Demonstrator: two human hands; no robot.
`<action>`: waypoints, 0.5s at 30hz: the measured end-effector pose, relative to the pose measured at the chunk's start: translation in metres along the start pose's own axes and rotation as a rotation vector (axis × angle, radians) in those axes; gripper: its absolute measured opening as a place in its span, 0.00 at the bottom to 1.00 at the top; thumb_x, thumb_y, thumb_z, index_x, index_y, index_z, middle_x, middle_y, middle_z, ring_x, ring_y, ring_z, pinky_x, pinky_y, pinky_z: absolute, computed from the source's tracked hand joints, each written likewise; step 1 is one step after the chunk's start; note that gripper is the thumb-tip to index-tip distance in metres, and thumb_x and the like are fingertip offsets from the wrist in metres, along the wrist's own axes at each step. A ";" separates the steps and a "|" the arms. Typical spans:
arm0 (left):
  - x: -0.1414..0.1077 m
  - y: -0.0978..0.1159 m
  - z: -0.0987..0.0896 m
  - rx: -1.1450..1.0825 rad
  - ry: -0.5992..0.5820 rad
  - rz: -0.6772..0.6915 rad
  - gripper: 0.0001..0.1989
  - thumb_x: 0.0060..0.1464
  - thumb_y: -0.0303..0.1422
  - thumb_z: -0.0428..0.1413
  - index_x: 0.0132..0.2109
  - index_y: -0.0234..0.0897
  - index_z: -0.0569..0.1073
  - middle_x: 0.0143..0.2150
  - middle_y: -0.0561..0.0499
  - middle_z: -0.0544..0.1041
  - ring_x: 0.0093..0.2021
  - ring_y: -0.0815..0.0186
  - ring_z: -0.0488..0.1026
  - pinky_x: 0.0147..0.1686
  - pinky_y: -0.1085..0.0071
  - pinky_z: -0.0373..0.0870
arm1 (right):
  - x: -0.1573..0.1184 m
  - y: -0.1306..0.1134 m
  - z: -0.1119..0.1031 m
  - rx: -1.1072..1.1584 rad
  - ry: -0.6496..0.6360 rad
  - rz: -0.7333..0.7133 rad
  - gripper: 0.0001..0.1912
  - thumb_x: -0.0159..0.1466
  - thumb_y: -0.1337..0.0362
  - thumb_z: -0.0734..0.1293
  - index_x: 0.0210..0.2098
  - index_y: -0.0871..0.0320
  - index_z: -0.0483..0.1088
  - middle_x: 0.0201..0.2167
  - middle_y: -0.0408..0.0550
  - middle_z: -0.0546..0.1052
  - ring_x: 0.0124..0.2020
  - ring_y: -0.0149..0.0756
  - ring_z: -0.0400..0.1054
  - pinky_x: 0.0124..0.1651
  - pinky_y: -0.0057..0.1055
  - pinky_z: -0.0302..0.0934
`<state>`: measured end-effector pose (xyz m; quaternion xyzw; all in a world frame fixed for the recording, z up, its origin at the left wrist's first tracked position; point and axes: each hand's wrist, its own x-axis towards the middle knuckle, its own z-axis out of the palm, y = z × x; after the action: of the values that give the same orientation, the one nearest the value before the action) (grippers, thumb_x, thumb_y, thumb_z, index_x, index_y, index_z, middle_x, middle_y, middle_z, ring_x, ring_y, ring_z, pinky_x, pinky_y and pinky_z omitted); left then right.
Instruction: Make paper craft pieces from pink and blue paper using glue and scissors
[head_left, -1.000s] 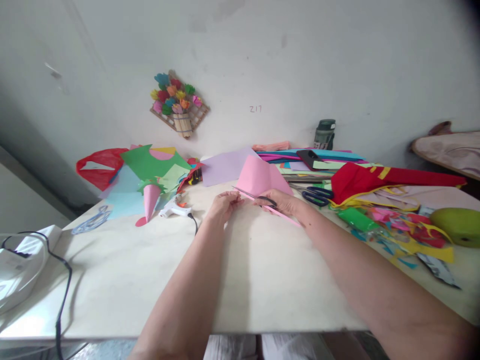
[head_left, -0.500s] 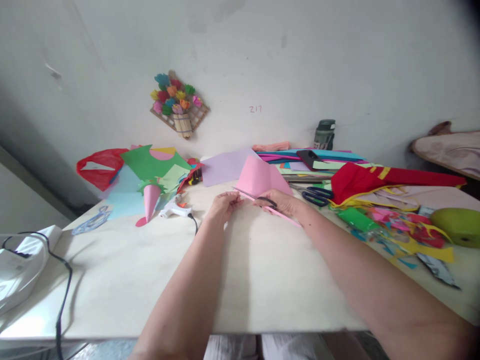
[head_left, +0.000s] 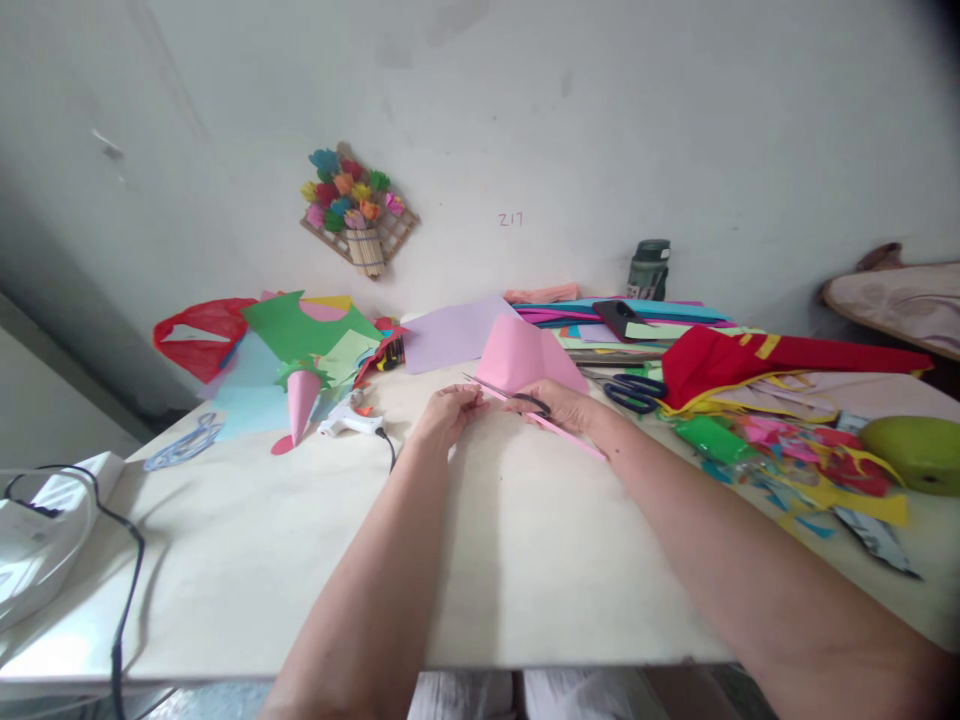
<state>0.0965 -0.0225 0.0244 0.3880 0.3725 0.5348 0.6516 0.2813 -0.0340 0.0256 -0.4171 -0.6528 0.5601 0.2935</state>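
Note:
My right hand [head_left: 561, 405] is wrapped round dark-handled scissors [head_left: 534, 402], whose blades point left along the lower edge of a pink paper sheet [head_left: 517, 352]. From that edge a narrow pink strip [head_left: 574, 438] hangs down to the right, under my right hand. My left hand [head_left: 454, 408] pinches the left end of the pink paper, close to the scissor tips. The sheet bulges upward behind both hands. Left of my left hand lies a white glue gun [head_left: 351, 417], and beside it a pink paper cone [head_left: 301, 402] with a green fringed top.
A second pair of scissors [head_left: 634, 392] rests right of my hand. Red cloth [head_left: 712, 365], paper scraps [head_left: 825, 460] and a green fruit [head_left: 911, 452] lie at the right. A bottle [head_left: 649, 270] stands behind. At left are a power strip [head_left: 71, 500] and a black cable [head_left: 139, 545].
The pink sheet has sunk slightly and its right side has shifted a little to the right. The strip's free end has also moved slightly right and down. Both hands stay nearly in place.

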 end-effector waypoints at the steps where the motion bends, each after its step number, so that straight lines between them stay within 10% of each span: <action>1: 0.000 0.000 0.000 -0.001 -0.001 -0.003 0.03 0.41 0.20 0.54 0.24 0.29 0.68 0.22 0.50 0.68 0.23 0.72 0.67 0.33 0.71 0.71 | -0.001 -0.001 0.000 -0.007 0.000 -0.011 0.18 0.48 0.52 0.67 0.22 0.62 0.64 0.10 0.36 0.59 0.12 0.20 0.47 0.15 0.23 0.37; 15: 0.001 0.001 -0.001 -0.016 0.015 -0.024 0.04 0.42 0.19 0.52 0.25 0.28 0.69 0.22 0.50 0.69 0.23 0.72 0.67 0.34 0.70 0.71 | -0.002 -0.002 0.002 -0.058 0.019 -0.046 0.20 0.47 0.50 0.67 0.18 0.61 0.61 0.09 0.34 0.55 0.11 0.20 0.44 0.16 0.25 0.35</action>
<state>0.0953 -0.0214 0.0248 0.3743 0.3778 0.5327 0.6583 0.2800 -0.0371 0.0274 -0.4155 -0.6754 0.5302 0.3002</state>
